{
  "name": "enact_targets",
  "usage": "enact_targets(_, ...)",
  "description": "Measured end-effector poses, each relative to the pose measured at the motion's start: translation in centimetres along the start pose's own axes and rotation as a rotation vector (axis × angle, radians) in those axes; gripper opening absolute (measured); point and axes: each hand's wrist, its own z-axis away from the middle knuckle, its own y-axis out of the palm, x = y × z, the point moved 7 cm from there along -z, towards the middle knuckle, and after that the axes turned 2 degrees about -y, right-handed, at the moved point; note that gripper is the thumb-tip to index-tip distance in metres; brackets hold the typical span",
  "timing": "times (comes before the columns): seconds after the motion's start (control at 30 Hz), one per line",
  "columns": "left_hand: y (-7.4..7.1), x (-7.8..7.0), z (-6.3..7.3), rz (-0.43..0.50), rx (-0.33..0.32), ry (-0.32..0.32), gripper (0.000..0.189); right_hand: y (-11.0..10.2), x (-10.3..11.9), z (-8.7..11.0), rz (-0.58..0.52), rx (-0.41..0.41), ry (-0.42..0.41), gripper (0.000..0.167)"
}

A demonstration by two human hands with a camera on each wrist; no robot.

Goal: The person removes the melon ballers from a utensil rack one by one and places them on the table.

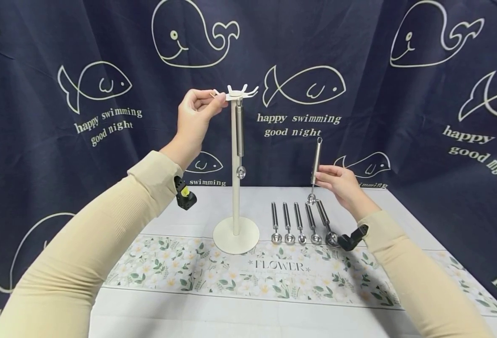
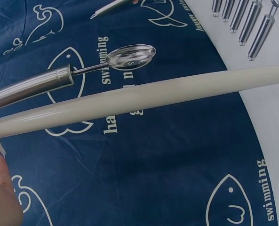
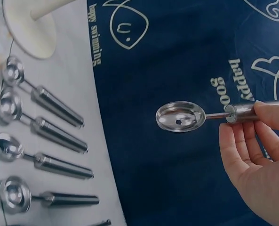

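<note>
A white stand [image 1: 235, 188] with a round base rises from the table and carries a ring of hooks at its top. My left hand [image 1: 195, 119] pinches one of those hooks between thumb and fingers. One steel melon baller [image 1: 240, 131] hangs from the stand, its scoop downward. To the right, my right hand [image 1: 343, 185] grips a second melon baller [image 3: 180, 117] by its steel handle, loop end up. In the right wrist view its oval scoop shows a small hole in the middle. Several more melon ballers [image 1: 298, 220] lie in a row below that hand.
A white table [image 1: 189, 312] bears a floral printed strip [image 1: 159, 265] with the word FLOWER. Behind it hangs a dark blue curtain [image 1: 248, 42] with fish and whale outlines. The stand's base [image 1: 221, 239] sits left of the row, partly over the strip.
</note>
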Motion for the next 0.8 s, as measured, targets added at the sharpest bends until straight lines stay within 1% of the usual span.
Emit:
enact_targets(0.07, -0.1, 0.0, 0.0, 0.002, -0.001, 0.001, 0.021, -0.5, -0.3, 0.0, 0.006, -0.012, 0.002, 0.033)
enact_targets(0.13, -0.1, 0.0, -0.1, 0.002, -0.001, 0.001, 0.021, -1.0, -0.7, -0.1, 0.012, -0.021, 0.007, 0.034)
enact_targets(0.23, -0.1, 0.1, -0.1, 0.006, 0.001, -0.003, 0.021, -1.8, -1.1, -0.1, 0.011, -0.034, 0.014, 0.029)
enact_targets(0.37, 0.0, 0.0, 0.0, 0.000, 0.008, 0.002, 0.019, -2.5, -1.3, -0.2, 0.024, -0.045, 0.009, 0.018)
enact_targets(0.47, 0.0, 0.0, 0.0, -0.002, 0.008, 0.004, 0.019, -2.9, -1.6, -0.2, 0.042, -0.050, 0.009, 0.015)
enact_targets(0.57, 0.1, 0.0, 0.0, -0.001, 0.008, 0.003, 0.019, -3.3, -2.0, -0.2, 0.069, -0.056, 0.012, 0.017)
enact_targets(0.7, 0.1, 0.0, 0.0, 0.004, 0.008, 0.005, 0.019, -4.0, -2.8, -0.3, 0.119, -0.070, 0.024, 0.024)
enact_targets(0.8, 0.0, -0.1, 0.0, 0.001, 0.006, 0.011, 0.018, -4.7, -3.4, -0.4, 0.128, -0.077, 0.037, 0.023)
